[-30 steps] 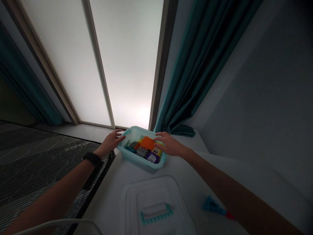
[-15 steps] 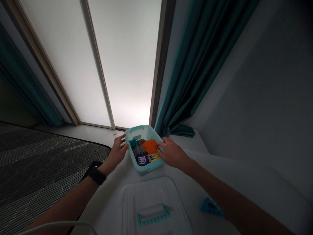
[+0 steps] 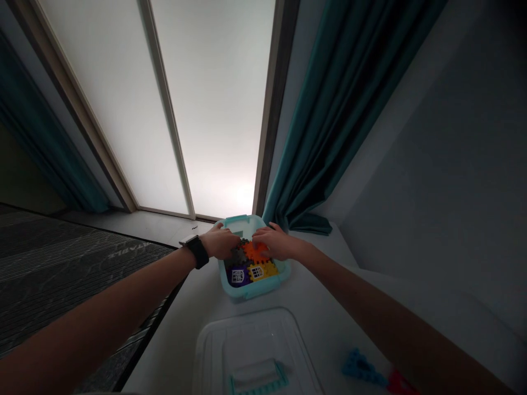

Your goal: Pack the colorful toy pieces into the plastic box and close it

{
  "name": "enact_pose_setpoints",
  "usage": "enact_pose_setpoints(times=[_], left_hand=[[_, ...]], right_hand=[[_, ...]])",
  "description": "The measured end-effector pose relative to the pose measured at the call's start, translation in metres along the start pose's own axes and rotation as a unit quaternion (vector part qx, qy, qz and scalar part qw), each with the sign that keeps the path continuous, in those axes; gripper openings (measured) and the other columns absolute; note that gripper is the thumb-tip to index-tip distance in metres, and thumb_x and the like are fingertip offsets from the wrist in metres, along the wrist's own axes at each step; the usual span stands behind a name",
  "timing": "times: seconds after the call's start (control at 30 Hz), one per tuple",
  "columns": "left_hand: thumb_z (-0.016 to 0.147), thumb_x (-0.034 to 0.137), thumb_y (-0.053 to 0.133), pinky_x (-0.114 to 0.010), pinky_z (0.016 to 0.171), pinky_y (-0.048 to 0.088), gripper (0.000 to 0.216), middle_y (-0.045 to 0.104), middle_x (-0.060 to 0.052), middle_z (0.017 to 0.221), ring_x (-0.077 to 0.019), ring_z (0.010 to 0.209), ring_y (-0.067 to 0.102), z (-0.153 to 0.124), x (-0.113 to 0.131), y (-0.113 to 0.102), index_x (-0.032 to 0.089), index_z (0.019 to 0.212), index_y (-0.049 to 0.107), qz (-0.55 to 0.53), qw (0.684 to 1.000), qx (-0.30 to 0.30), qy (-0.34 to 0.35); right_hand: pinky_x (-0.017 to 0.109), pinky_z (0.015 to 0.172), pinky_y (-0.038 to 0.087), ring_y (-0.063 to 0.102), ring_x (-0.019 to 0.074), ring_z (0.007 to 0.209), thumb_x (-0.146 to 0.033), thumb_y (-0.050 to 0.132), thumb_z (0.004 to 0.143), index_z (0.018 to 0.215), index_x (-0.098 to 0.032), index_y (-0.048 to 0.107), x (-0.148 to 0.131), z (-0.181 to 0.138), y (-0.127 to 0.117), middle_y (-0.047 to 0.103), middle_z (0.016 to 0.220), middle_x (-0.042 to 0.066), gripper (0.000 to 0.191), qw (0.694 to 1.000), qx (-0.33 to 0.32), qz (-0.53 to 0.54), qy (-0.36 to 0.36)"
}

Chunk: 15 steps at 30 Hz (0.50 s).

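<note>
A light teal plastic bin (image 3: pixel 250 289) full of interlocking toy pieces stands on the white surface. My left hand (image 3: pixel 221 243), wearing a dark watch on its wrist, reaches over the bin's left rim into the pieces; its fingertips are hidden. Fingers of my right hand (image 3: pixel 276 241) extend over the orange pieces (image 3: pixel 256 253), thumb apart and slightly blurred; contact is hard to tell. Grey pieces (image 3: pixel 237 256) lie between the hands. Nearer me in the bin are a purple piece (image 3: pixel 245 278) and a yellow piece (image 3: pixel 269 269), each with a white window grille.
In front of the bin lies a clear lid (image 3: pixel 255 340) with a teal handle (image 3: pixel 258 388). Blue connected pieces (image 3: pixel 362 367) and a pink-red piece (image 3: pixel 397 382) lie by my right forearm. Behind are a teal curtain (image 3: pixel 313 137) and frosted door panels (image 3: pixel 214 109).
Both hands have moved from the bin's side rims inward over the pieces. My left hand has turned and reached to the right. The bin sits slightly further right in view.
</note>
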<state>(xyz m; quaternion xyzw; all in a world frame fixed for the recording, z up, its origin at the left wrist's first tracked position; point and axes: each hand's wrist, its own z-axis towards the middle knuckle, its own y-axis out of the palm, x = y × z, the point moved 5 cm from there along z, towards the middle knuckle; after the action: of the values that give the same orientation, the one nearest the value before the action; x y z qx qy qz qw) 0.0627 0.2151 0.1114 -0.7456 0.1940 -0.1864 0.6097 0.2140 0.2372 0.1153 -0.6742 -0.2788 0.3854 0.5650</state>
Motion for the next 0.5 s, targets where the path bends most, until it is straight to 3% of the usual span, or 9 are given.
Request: enact_pose_setpoints(times=[0.1, 0.17, 0.23, 0.37, 0.5], left_hand=[[0.070, 0.025, 0.071, -0.046, 0.094, 0.038, 0.009, 0.065, -0.003, 0.066, -0.0219, 0.069, 0.060, 0.006, -0.002, 0.004, 0.020, 0.075, 0.065, -0.017, 1.000, -0.023, 0.006], [0.072, 0.027, 0.070, -0.041, 0.089, 0.041, 0.009, 0.065, -0.002, 0.067, -0.0194, 0.065, 0.058, 0.006, -0.003, 0.005, 0.021, 0.076, 0.065, -0.033, 0.999, -0.027, 0.015], [0.075, 0.027, 0.068, -0.036, 0.081, 0.043, 0.009, 0.067, -0.002, 0.071, -0.0178, 0.065, 0.057, 0.006, -0.002, 0.005, 0.021, 0.081, 0.065, -0.051, 0.998, -0.022, 0.018], [0.079, 0.031, 0.065, -0.029, 0.063, 0.044, 0.019, 0.069, -0.006, 0.080, -0.0178, 0.064, 0.058, 0.005, -0.002, 0.007, 0.020, 0.094, 0.066, -0.088, 0.996, -0.002, 0.012], [0.079, 0.034, 0.066, -0.027, 0.060, 0.044, 0.026, 0.069, -0.007, 0.086, -0.0191, 0.069, 0.061, 0.009, -0.001, 0.012, 0.019, 0.100, 0.064, -0.110, 0.994, 0.027, 0.006]], right_hand=[[0.063, 0.108, 0.031, 0.057, 0.0293, 0.115, -0.014, 0.061, 0.081, 0.098, -0.020, 0.064, 0.005, 0.000, 0.000, 0.067, 0.107, 0.008, 0.018, 1.000, -0.016, 0.013, 0.012], [0.052, 0.100, 0.045, 0.060, 0.0277, 0.109, -0.017, 0.061, 0.083, 0.106, -0.020, 0.062, 0.006, -0.001, 0.001, 0.066, 0.109, 0.009, 0.022, 0.999, -0.024, 0.027, 0.014], [0.040, 0.092, 0.051, 0.062, 0.0250, 0.106, -0.020, 0.060, 0.086, 0.119, -0.020, 0.059, 0.006, -0.001, 0.002, 0.064, 0.117, 0.010, 0.033, 0.999, -0.026, 0.043, 0.009], [0.033, 0.090, 0.051, 0.062, 0.0231, 0.108, -0.018, 0.058, 0.088, 0.132, -0.022, 0.056, 0.003, -0.007, 0.006, 0.061, 0.120, 0.009, 0.043, 0.998, -0.028, 0.059, 0.003], [0.034, 0.091, 0.051, 0.062, 0.0233, 0.106, -0.016, 0.057, 0.088, 0.127, -0.021, 0.060, -0.001, -0.013, 0.006, 0.063, 0.117, 0.009, 0.039, 0.998, -0.028, 0.054, 0.001]])
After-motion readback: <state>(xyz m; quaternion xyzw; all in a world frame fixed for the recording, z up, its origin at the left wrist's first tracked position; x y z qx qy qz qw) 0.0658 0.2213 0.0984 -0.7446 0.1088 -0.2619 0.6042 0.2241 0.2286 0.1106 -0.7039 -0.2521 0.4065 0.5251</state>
